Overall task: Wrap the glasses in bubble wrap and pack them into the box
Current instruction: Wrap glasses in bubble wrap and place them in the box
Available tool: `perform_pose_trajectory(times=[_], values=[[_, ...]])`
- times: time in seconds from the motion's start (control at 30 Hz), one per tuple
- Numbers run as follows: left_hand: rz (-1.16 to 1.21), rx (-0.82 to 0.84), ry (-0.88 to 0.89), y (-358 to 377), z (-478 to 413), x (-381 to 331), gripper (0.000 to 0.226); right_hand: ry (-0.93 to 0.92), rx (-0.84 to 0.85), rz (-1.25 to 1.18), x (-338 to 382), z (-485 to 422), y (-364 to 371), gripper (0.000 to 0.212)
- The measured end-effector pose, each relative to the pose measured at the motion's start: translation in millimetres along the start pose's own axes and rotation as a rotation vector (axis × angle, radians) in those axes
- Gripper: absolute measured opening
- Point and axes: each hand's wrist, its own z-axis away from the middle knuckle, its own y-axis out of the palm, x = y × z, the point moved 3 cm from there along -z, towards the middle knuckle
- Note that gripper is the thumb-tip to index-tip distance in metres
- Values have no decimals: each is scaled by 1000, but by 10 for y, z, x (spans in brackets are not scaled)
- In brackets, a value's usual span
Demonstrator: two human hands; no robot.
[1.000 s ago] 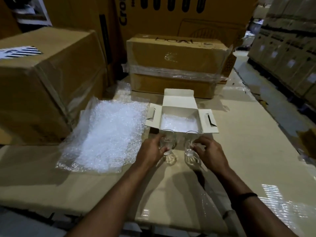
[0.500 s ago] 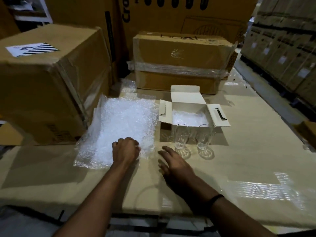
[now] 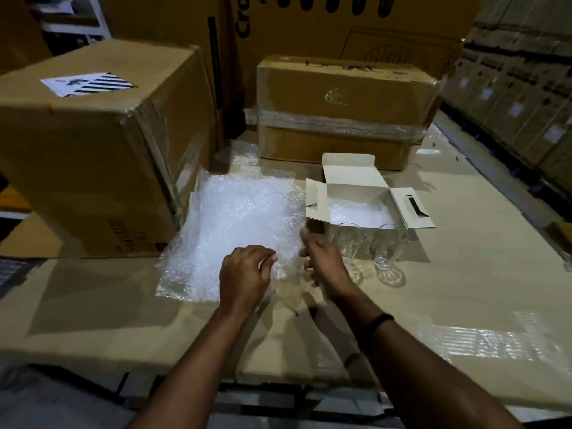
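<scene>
I see the left grip (image 3: 244, 274), a bare hand, lying on the near right corner of the bubble wrap (image 3: 241, 212), its fingers curled and pinching the sheet's edge. That corner is bunched up off the bench (image 3: 464, 289), while the rest of the sheet lies spread flat. The right grip (image 3: 325, 264) sits just beside the left one at the sheet's right edge. It is blurred, so I cannot tell whether its fingers hold the wrap or only touch it. A dark band (image 3: 380, 320) circles its wrist. The two glasses stand upright on the bench, side by side, just in front of the open white box (image 3: 349, 168). The left glass (image 3: 349, 239) is partly behind the right grip and the right glass (image 3: 387, 249) stands clear of it; neither grip touches them. The box has its flaps folded out and something white and bubbly lining its floor. A large brown carton (image 3: 93, 150) stands at the left edge of the sheet, and a carton banded with clear film (image 3: 340, 119) stands behind the white box.
</scene>
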Motion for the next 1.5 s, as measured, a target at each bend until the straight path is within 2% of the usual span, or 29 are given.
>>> perform_pose_trajectory(times=[0.1,0.2,0.27,0.33,0.43,0.47,0.57,0.63,0.67,0.77,0.83,0.93,1.03,1.17,1.3,1.4,1.5], values=[[-5,87,-21,55,82,37,18,31,-1,78,98,-102,127,23],[-1,111,-11,23,124,25,26,46,-34,62,75,-162,194,20],[35,23,-94,-78,145,82,31,10,7,18,153,-148,220,15],[115,-70,-252,-184,164,184,32,9,87,-130,266,-125,207,16],[285,-68,-466,-264,165,261,40,46,257,-329,373,-78,70,12],[333,-45,-514,-269,145,268,48,52,312,-351,371,-68,-11,11],[368,108,-600,-211,17,225,79,79,443,-367,319,-16,-252,40],[370,227,-608,-92,-76,198,88,120,482,-367,279,72,-399,39],[389,265,-621,-31,-111,175,84,138,477,-342,254,122,-456,35],[569,190,-742,110,-120,148,31,131,367,-73,159,201,-668,25],[757,98,-884,161,-41,96,10,141,257,43,94,242,-890,27],[952,50,-1059,219,70,-7,13,251,254,163,-27,344,-1206,60],[987,57,-1126,237,159,-106,13,344,301,321,-160,421,-1410,52],[1010,131,-1100,257,294,-357,21,248,185,601,-168,219,-1848,35],[976,247,-1095,331,527,-619,21,216,219,923,-58,-12,-2117,39],[918,272,-1077,395,652,-718,14,60,122,1264,-45,-78,-2121,48],[821,211,-1061,406,728,-794,11,-312,-152,1462,-85,178,-2035,42]])
